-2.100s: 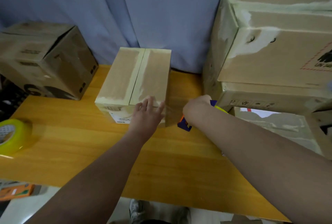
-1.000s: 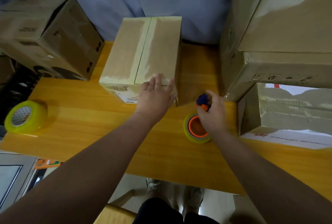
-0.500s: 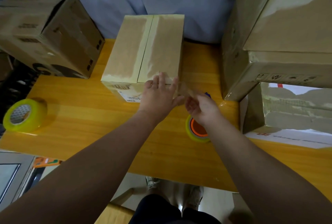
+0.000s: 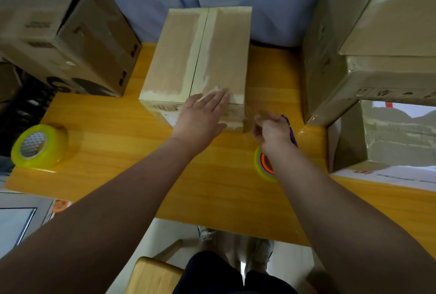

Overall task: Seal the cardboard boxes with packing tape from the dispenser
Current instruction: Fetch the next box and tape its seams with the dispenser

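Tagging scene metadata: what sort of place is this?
Probably a small packing or shipping station. Taped cardboard boxes stand on and around a wooden table, with a tape dispenser and a spare tape roll on it, and the right hand pinches a strip of packing tape at the middle box.

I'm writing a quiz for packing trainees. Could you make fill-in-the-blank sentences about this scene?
The tape dispenser lies on the table under the ____ wrist.
The spare tape roll near the table's left end is ____.
The left hand lies flat on the middle cardboard box; the right hand pinches a strip of ____.
Missing: right; yellow; tape.
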The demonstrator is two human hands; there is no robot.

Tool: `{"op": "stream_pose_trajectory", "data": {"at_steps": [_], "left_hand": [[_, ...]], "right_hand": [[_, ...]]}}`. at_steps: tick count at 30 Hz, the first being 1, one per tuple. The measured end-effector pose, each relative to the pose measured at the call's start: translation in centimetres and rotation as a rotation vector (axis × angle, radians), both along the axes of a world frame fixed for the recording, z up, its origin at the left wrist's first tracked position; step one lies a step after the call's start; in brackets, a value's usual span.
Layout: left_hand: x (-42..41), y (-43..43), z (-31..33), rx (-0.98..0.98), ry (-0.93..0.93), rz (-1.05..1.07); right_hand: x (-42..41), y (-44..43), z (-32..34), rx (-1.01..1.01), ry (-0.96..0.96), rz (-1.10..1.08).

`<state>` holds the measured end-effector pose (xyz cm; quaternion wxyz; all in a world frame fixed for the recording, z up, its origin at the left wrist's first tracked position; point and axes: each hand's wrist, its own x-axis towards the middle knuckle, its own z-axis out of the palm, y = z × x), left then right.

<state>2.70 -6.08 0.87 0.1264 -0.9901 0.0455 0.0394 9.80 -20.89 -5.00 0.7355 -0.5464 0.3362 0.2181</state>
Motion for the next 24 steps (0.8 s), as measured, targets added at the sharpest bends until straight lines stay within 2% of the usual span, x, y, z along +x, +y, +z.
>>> {"op": "stream_pose_trajectory", "data": {"at_steps": [5,10,15,17,20,22,24], "left_hand": [[-0.1,0.4,-0.8,-0.026,-0.042,-0.004],[-0.2,0.6,-0.9,-0.058,-0.083,-0.027],[-0.2,0.3,-0.9,-0.066,-0.080,-0.028],[-0.1,0.3,-0.8,-0.070,-0.073,-0.030],[-0.1,0.2,-0.8,-0.063,-0.082,-0.037],[-0.2,0.1,-0.8,-0.066,-0.093,-0.033],[-0.2,0.0,-0.7,-0.068,-0.084,-0.034]], "right_hand": [[-0.2,1.5,-0.6,0.034,0.012,-0.023],[-0.2,2.7,-1.3,-0.077,-0.032,0.010],[-0.2,2.2,-0.7,-0.485,-0.212,0.229],[-0.3,1.2,0.0,-0.574,-0.313,0.200],[-2.1,0.4,1.5,-0.361,-0.379,0.086],[-3.7,0.6,1.8,-0.258,-0.401,0.192],[-5.1,1.1,1.3,-0.252,-0.439,0.398]]}}
